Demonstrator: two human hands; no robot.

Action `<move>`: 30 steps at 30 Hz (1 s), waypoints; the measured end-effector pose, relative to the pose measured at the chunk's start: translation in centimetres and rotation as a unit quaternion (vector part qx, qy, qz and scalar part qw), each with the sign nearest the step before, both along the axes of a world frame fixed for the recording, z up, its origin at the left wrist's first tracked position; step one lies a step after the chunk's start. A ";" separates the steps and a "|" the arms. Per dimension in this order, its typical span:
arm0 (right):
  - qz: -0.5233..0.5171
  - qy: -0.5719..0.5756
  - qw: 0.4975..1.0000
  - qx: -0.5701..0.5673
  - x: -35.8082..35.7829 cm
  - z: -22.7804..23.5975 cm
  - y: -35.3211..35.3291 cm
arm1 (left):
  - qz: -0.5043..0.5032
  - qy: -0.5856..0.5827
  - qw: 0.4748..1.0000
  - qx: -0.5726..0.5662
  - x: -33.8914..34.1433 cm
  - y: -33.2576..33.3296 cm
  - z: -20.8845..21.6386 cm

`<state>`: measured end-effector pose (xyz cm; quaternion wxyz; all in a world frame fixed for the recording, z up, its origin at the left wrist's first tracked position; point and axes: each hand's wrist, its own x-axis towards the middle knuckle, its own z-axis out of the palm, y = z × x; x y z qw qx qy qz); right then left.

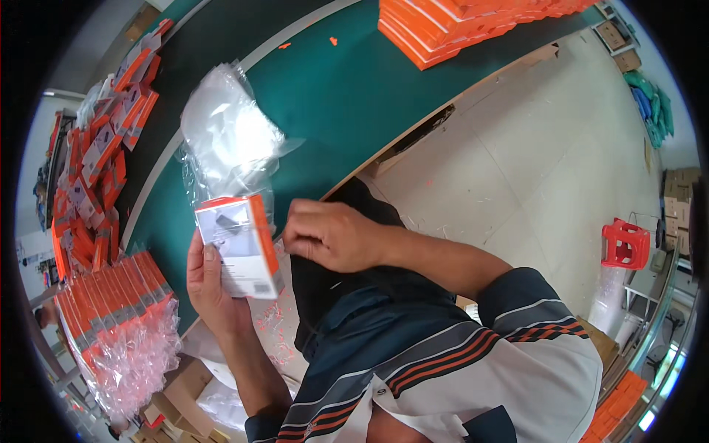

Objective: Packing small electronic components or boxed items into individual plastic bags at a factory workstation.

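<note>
My left hand (pixel 213 284) grips a small white and orange cardboard box (pixel 240 255) by its left side, thumb on the front face. The box is tilted over the near edge of the green table (pixel 325 96). Just right of the box, my right hand (pixel 334 235) is closed with its fingers curled in; whatever they pinch, if anything, is hidden. Beyond the box lies a stack of clear plastic bags (pixel 229 129), shiny under the light and reaching down behind the box's upper edge.
Orange flat pieces (pixel 458 29) are stacked at the table's far end. On the left lie a heap of similar boxes (pixel 96 162) and a row of boxes in clear bags (pixel 114 295). A red plastic stool (pixel 625 244) stands on the floor at right.
</note>
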<state>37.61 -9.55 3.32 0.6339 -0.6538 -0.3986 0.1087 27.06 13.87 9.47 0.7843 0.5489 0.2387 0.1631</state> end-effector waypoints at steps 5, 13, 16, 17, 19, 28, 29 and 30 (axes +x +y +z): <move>-0.140 -0.023 0.988 -0.059 -2.3 1.5 -0.2 | 0.044 0.012 0.995 0.085 -3.0 -2.2 -1.6; -0.170 -0.247 0.947 -0.119 -2.4 -0.3 0.3 | 0.046 0.013 0.994 0.097 -3.7 -5.1 -3.1; -0.184 -0.217 0.952 -0.116 -2.8 -0.4 0.4 | 0.057 0.017 0.993 0.101 -4.4 -5.7 -3.9; -0.181 -0.216 0.952 -0.115 -2.9 -0.6 0.3 | 0.061 0.020 0.993 0.102 -4.8 -5.9 -4.3; -0.143 -0.197 0.963 -0.116 -3.0 -1.1 -0.2 | 0.059 0.024 0.992 0.113 -6.0 -6.5 -5.0; 0.122 -0.164 0.943 -0.263 -6.5 -5.9 -2.7 | -0.021 0.200 0.975 0.096 -13.8 -5.9 -11.4; 0.131 -0.162 0.942 -0.262 -6.7 -6.0 -2.6 | -0.037 0.245 0.966 0.078 -14.1 -5.0 -11.7; 0.137 -0.157 0.941 -0.265 -6.8 -6.1 -2.5 | -0.031 0.249 0.965 0.075 -14.3 -4.2 -11.9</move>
